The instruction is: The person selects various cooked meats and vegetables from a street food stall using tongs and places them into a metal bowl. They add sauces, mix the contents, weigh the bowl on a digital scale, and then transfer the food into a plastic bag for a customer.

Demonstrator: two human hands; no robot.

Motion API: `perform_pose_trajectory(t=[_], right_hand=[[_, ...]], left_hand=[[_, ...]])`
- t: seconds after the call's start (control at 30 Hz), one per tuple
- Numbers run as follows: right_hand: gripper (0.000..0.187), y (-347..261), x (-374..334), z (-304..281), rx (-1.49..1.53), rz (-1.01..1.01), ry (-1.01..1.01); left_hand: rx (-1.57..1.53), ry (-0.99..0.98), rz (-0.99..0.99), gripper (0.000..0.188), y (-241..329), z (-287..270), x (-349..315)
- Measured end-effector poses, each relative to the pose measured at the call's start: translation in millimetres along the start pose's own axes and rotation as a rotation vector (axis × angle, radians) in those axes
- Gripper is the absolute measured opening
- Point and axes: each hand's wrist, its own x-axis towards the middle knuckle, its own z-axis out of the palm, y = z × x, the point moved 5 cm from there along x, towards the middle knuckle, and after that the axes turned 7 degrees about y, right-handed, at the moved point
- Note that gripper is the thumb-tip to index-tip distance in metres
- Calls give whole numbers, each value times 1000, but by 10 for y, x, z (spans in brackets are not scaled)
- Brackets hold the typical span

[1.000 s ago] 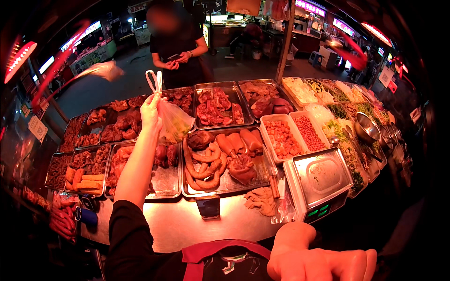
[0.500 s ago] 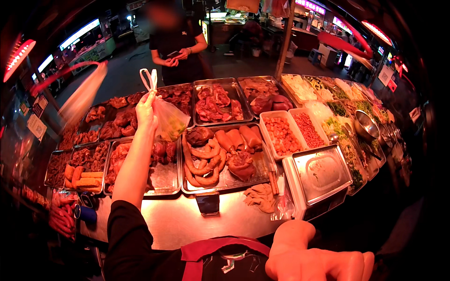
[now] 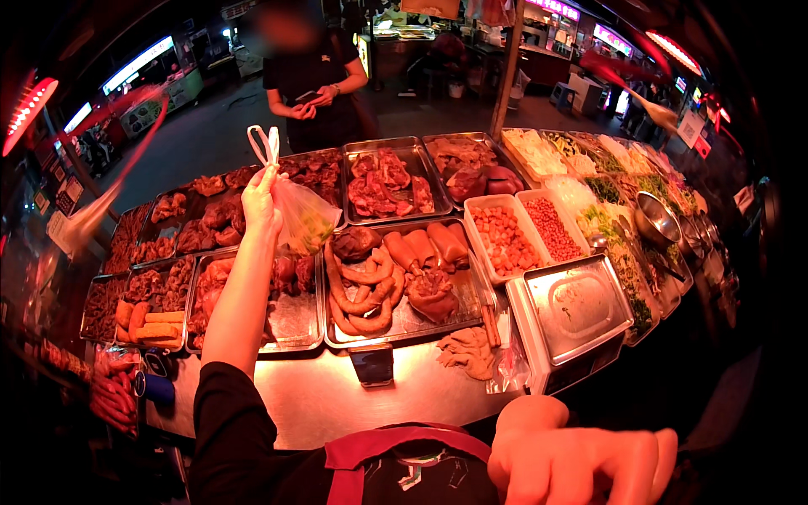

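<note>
- Far left, at about nine o'clock, small trays [image 3: 139, 290] of dark braised pieces sit on the bench [image 3: 337, 404], with orange blocks [image 3: 151, 320] at their near edge.
- The left hand [image 3: 261, 202] is raised over these trays, arm stretched toward eleven o'clock, fingers pinched together on the handles of a clear bag [image 3: 301, 215].
- The bag hangs from that hand, clear of the trays, its looped handles sticking up above the fist; something pale green shows inside it.
- Beyond it, at twelve o'clock, a person [image 3: 311, 84] in a dark top stands on the far side of the bench, both hands held together at chest height.
- In the middle, a big tray [image 3: 404, 286] holds sausages and brown meat cuts; a pale lump [image 3: 467, 349] lies on the bench just beside its near right corner.
- At two o'clock, two white tubs [image 3: 526, 231] hold orange cubes and red beans.
- Near them, a steel scale pan [image 3: 576, 307] stands at the bench's right end.
- At five o'clock, the right hand [image 3: 581, 454], in a glove, is low and close, fingers curled down and pressed together, holding nothing I can see.
</note>
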Motion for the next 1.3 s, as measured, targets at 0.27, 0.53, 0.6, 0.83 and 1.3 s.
perform_pose_trajectory(t=[0.27, 0.53, 0.6, 0.83, 1.3], right_hand=[[17, -76, -92, -127, -72, 26, 98], [25, -25, -431, -417, -478, -159, 337], [12, 81, -869, -891, -812, -154, 365], [6, -69, -978, -1127, -568, 322, 576], [8, -971, 212, 49, -550, 43, -134]], left_hand=[[-5, 13, -7, 17, -61, -72, 60], [-35, 7, -24, 17, -56, -63, 41], [-36, 6, 3, 17, 8, -110, 38], [-20, -77, -75, 20, -150, -147, -22], [58, -126, -139, 15, 276, -50, -652]])
